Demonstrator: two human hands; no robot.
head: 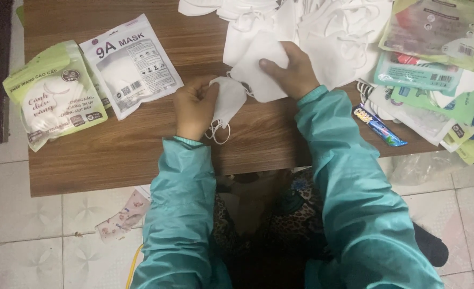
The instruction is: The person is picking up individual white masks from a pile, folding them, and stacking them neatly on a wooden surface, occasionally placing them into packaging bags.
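Note:
My left hand [194,106] pinches a folded white face mask [228,100] by its edge; the mask's ear loops dangle toward the table's near side. My right hand [292,70] rests on another white mask [258,67], thumb pressed across it, at the near edge of a big heap of loose white masks [328,32]. Both arms wear teal sleeves. The hands lie close together over the wooden table [140,155].
Two filled mask packets lie at the left: a green one [52,93] and a white one [131,64]. A stack of flat empty packets [440,59] covers the right side, with a small blue wrapper [380,126] beside it. A patterned mask [123,218] lies on the tiled floor.

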